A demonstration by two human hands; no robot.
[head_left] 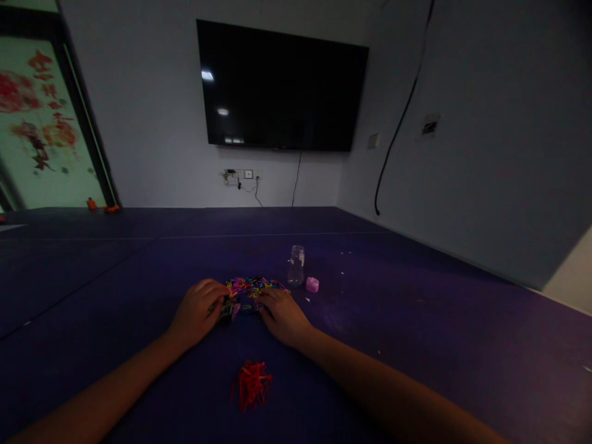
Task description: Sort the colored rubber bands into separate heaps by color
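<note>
A heap of small multicoloured pieces (250, 290) lies on the dark purple table (416, 345). My left hand (197, 311) rests at the heap's left edge, fingers curled down into the pieces. My right hand (282, 314) sits at the heap's right edge, its fingers bent and touching the pieces too. The light is dim, so what the fingers pinch is hidden. Nearer to me lies a separate small pile of red pieces (252, 383), touched by neither hand.
A small clear bottle (296, 266) stands just beyond the heap, with a pink cap (312, 284) beside it. A dark screen (282, 89) hangs on the far wall. A black cable (402, 117) runs down the right wall.
</note>
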